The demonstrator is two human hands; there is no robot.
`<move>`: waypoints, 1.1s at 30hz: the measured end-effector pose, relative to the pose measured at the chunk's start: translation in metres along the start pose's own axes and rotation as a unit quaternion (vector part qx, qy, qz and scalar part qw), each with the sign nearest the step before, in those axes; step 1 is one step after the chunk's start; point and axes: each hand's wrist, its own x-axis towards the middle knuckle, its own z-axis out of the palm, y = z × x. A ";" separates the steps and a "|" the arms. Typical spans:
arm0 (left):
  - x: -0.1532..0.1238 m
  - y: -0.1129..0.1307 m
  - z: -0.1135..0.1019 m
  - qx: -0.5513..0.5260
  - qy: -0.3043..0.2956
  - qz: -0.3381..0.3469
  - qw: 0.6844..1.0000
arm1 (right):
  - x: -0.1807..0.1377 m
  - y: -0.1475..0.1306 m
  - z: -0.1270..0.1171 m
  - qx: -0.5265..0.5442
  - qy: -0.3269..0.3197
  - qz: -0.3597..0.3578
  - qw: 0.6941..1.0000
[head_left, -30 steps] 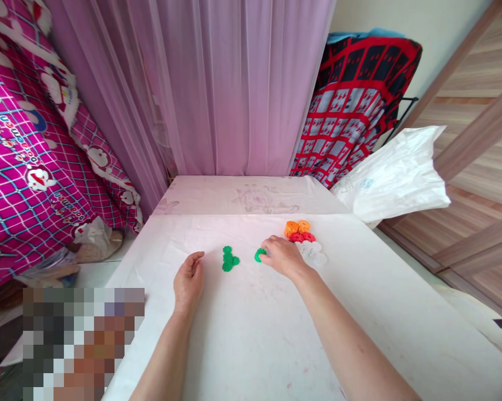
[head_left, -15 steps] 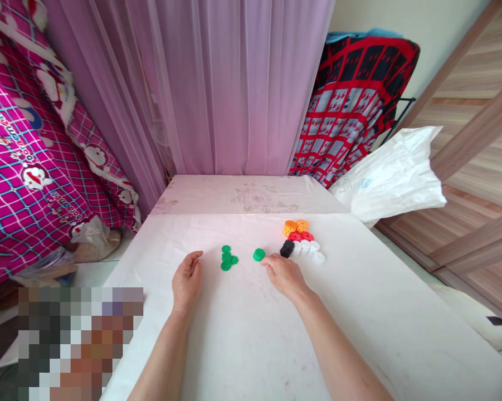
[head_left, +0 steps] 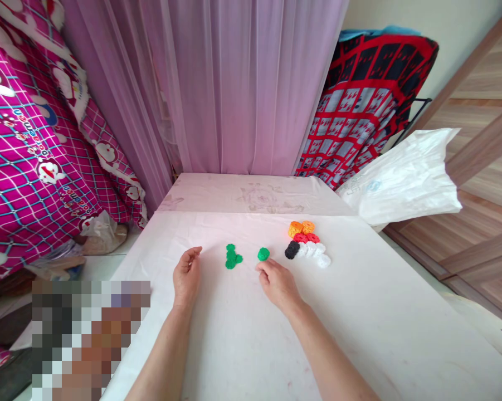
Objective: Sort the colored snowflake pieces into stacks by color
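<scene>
Resting on the white-covered table, my left hand (head_left: pixel 187 277) holds nothing; its fingers are loosely bent with the index finger partly stretched. To its right lies a cluster of green scallop-edged discs (head_left: pixel 231 257), which look crocheted. A separate small pile of green discs (head_left: pixel 263 254) sits further right. Just below that pile is my right hand (head_left: pixel 278 284), fingers drawn together, with nothing visible in them. Its fingertips are close to the pile's lower edge; whether they touch the table is hard to tell.
Right of my right hand lie black discs (head_left: pixel 292 250), white discs (head_left: pixel 313 249), red discs (head_left: pixel 306 238) and orange discs (head_left: pixel 296 228) in a group. A white plastic bag (head_left: pixel 409 178) hangs at the table's right edge. A purple curtain (head_left: pixel 251 89) hangs behind the table (head_left: pixel 234 328).
My right hand has come away from the right side of the small green pile, shifting left and toward me below it. The view has swung slightly left. My left hand stays about the same.
</scene>
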 end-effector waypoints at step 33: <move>-0.001 0.006 0.001 -0.057 0.023 -0.019 0.998 | -0.008 -0.035 0.031 -0.021 0.113 0.003 0.993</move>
